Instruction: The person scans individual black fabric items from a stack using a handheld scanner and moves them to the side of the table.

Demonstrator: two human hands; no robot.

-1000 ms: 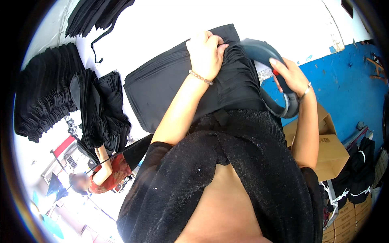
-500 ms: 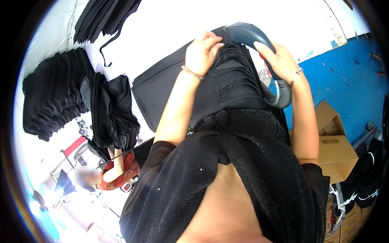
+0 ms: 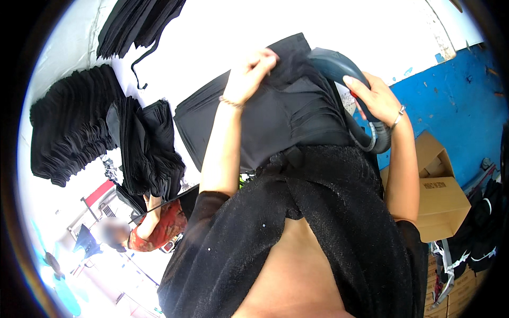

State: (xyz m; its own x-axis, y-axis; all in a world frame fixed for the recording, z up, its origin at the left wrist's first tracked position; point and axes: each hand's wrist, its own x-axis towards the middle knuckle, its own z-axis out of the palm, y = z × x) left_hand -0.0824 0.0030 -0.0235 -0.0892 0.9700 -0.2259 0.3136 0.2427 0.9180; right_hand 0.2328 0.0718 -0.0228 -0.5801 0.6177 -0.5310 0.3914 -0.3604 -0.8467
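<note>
My left hand [image 3: 249,76] is closed, thumb against fingers, on the edge of a black cloth piece [image 3: 291,50] whose far corner sticks out beyond the stack. In my right hand [image 3: 377,98] is a dark blue, curved hand-held suction tool [image 3: 339,64] with a ribbed hose [image 3: 379,139] running from its grip. The tool's head is over the cloth's right edge; whether it touches is unclear. Beneath both hands is a stack of black cloth pieces [image 3: 254,124], its layers fanned at the right and its near edge against my body.
More black cloth stacks lie at the left [image 3: 71,122], beside them [image 3: 146,143], and at the far left [image 3: 135,24] of the white table [image 3: 222,26]. An open cardboard box [image 3: 442,201] stands at the right by a blue surface [image 3: 450,100]. Another person [image 3: 159,225] is at lower left.
My left hand has moved left with the cloth's edge, and the cloth's far corner now shows. My right hand has shifted the suction tool a little right and nearer.
</note>
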